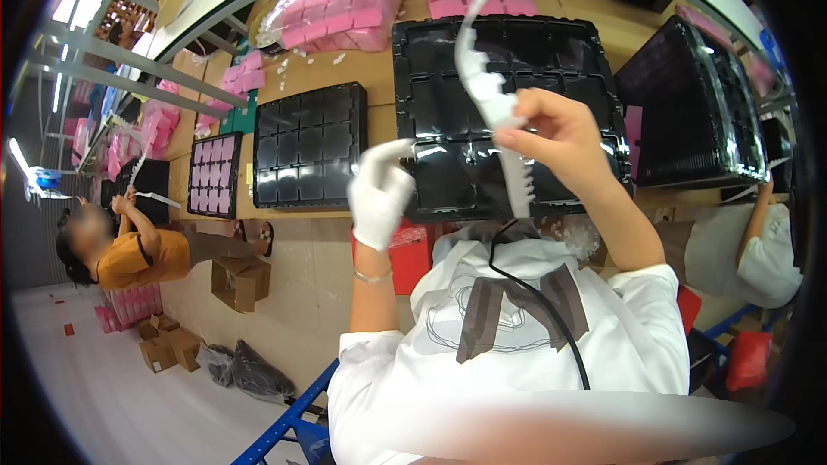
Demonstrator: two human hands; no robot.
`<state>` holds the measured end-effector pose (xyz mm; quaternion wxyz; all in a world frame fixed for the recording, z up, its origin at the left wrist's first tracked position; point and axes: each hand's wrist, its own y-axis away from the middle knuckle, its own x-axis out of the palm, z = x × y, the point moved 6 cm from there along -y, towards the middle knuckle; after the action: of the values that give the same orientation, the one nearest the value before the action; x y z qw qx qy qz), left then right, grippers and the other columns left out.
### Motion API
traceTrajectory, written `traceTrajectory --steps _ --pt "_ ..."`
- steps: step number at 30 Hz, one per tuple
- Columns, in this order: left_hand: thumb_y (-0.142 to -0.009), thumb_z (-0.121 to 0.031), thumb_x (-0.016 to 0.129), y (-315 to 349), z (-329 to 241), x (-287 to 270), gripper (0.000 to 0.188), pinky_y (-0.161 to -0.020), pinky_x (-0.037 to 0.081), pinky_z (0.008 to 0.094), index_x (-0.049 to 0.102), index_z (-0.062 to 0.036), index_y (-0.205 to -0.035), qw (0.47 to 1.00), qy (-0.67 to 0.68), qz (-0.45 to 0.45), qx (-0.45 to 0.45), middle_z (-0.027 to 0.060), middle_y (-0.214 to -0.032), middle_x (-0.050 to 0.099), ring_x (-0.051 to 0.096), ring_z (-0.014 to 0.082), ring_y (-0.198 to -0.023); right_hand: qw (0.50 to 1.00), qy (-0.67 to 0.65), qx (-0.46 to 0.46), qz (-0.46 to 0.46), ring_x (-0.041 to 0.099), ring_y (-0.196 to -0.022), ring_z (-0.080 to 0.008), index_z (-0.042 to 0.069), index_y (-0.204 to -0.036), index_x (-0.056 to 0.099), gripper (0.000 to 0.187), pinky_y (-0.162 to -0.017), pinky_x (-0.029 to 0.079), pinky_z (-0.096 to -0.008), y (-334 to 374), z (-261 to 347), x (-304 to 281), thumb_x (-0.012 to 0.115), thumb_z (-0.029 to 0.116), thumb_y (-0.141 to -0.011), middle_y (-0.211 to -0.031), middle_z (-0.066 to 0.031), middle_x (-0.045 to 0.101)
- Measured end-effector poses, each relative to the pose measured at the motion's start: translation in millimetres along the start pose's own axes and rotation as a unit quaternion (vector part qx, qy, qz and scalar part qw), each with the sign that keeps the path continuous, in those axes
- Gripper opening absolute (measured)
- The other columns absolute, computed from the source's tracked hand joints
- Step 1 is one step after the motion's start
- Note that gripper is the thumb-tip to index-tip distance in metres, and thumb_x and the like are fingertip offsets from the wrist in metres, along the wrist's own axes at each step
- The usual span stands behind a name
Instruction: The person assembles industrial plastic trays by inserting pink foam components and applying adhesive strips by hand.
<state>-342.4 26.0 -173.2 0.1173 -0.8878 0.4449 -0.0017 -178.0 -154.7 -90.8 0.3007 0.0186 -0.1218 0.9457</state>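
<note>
- Right hand [556, 133], bare; thumb and fingers pinched narrow on a long white strip [475, 73] with a notched edge; strip is over the large black tray [551, 45], upper run leaving the top of the view, lower end hanging by the tray's front edge.
- Left hand [382, 198], white-gloved; fingers loosely parted by the tray's left side, nothing seen held; contact with the tray cannot be told.
- Risk, as judged: strip looks thin and bendy, pinched at one spot; a quick wrist turn could swing the loose upper run toward the pink blocks [340, 13] beyond, or kink it at the pinch.
- Risk: notches could snag on the tray's rim if dragged; a hard tug would then tear the strip or shift the tray.
- Risk: black cable [551, 314] hangs over the white shirt [620, 344]; leaning in could catch it on the tray edge.
- Edges: left, a narrow band of tan table [379, 116] before the smaller black tray [308, 146]; right, a tall black stack [689, 108] crowds the right elbow; front rim near the body; most room looks to be upward, over the tray.
</note>
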Motion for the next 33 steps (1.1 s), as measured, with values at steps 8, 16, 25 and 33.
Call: traceTrajectory --steps 8,16,25,33 --pt "-0.095 -0.008 0.067 12 -17 50 0.01 -0.053 0.045 0.0186 0.065 -0.0007 -0.101 0.977 0.148 -0.074 -0.136 0.006 -0.085 0.068 0.058 0.0062 -0.061 0.994 0.033 0.105 -0.013 0.063 -0.081 -0.0063 0.002 -0.105 0.066 0.026 -0.075 0.052 -0.0234 14 -68 25 0.076 0.018 -0.088 -0.091 -0.0023 0.069" --pt "-0.096 -0.006 0.065 25 2 29 0.008 -0.056 0.047 0.0207 0.06 -0.0003 -0.099 0.972 0.16 -0.114 -0.132 0.008 -0.089 0.068 0.061 0.0084 -0.065 0.959 0.23 -0.154 -0.063 0.063 -0.082 -0.0163 0.009 -0.086 0.072 0.013 -0.068 0.05 -0.0269 44 -57 44 0.08 0.006 -0.077 -0.092 -0.0053 0.067" --pt "-0.095 -0.011 0.067 30 12 -25 0.011 -0.057 0.044 0.0182 0.063 -0.0013 -0.098 0.969 0.097 -0.186 -0.133 0.0047 -0.087 0.067 0.058 0.0058 -0.068 0.947 0.208 0.035 0.243 0.064 -0.084 -0.0192 0.006 -0.085 0.074 0.009 -0.072 0.051 -0.0318 -20 -90 60 0.078 0.01 -0.079 -0.088 -0.0053 0.062" --pt "-0.096 -0.01 0.066 39 26 -33 0.013 -0.056 0.043 0.0199 0.064 0.0019 -0.101 0.967 0.128 -0.167 -0.142 0.0079 -0.089 0.067 0.056 0.0069 -0.064 0.892 0.355 -0.087 0.265 0.06 -0.066 -0.022 0.006 -0.08 0.061 0.013 -0.062 0.049 -0.0358 -31 -113 84 0.074 0.009 -0.077 -0.074 -0.0053 0.058"
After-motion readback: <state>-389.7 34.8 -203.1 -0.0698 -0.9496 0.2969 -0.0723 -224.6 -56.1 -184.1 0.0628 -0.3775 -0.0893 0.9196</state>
